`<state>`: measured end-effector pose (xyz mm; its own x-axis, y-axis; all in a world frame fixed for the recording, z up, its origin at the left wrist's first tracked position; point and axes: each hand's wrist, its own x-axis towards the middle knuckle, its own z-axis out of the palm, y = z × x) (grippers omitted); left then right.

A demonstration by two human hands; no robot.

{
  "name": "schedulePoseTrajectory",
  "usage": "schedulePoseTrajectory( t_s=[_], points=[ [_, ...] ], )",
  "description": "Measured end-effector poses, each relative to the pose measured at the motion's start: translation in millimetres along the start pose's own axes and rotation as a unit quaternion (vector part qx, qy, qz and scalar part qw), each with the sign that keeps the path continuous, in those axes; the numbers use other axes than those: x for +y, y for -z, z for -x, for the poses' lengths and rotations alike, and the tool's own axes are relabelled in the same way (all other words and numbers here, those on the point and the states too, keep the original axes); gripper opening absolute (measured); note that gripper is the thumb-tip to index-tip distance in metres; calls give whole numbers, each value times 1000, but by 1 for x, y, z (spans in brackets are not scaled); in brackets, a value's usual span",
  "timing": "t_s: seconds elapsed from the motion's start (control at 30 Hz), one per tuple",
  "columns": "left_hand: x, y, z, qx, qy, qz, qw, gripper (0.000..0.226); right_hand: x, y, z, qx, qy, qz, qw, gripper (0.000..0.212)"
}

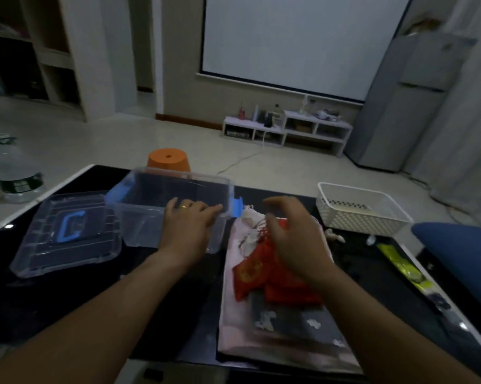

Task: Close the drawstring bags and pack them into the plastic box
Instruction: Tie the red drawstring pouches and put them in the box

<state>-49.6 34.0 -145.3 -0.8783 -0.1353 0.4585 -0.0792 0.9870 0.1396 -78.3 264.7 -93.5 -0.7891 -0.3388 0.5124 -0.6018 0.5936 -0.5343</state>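
A clear plastic box point(178, 178) with blue latches stands open on the black table. My left hand point(188, 220) rests on its near rim, fingers fairly straight along the edge, thumb over the rim. To the right lies a pile of drawstring bags: small red bags point(250, 273) with red cords on top, a dark patterned bag point(289, 320) below them, and a large pale pink bag point(232, 314) underneath. My right hand point(294, 236) hovers over the red bags, blurred, with loosely curled fingers and nothing visibly held.
The box's clear lid point(67, 234) lies left of the box. A white mesh basket point(361, 209) sits at the right rear, a yellow-green packet point(402, 264) near the right edge, a water bottle point(12, 173) far left. An orange stool point(168, 159) stands behind the table.
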Motion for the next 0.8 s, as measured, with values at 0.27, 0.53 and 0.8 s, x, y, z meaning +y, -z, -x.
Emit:
schedulePoseTrajectory(
  t_s=[0.27, 0.53, 0.8],
  points=[
    [75, 11, 25, -13, 11, 129, 991, 47, 74, 68, 29, -30, -245, -37, 968, 14],
    [62, 9, -5, -60, 68, -1, 996, 37, 72, 58, 34, -111, -244, -27, 963, 24],
    [61, 16, 17, -41, 8, 27, 999, 14, 65, 56, 33, -127, -243, 7, 962, 19]
  ],
)
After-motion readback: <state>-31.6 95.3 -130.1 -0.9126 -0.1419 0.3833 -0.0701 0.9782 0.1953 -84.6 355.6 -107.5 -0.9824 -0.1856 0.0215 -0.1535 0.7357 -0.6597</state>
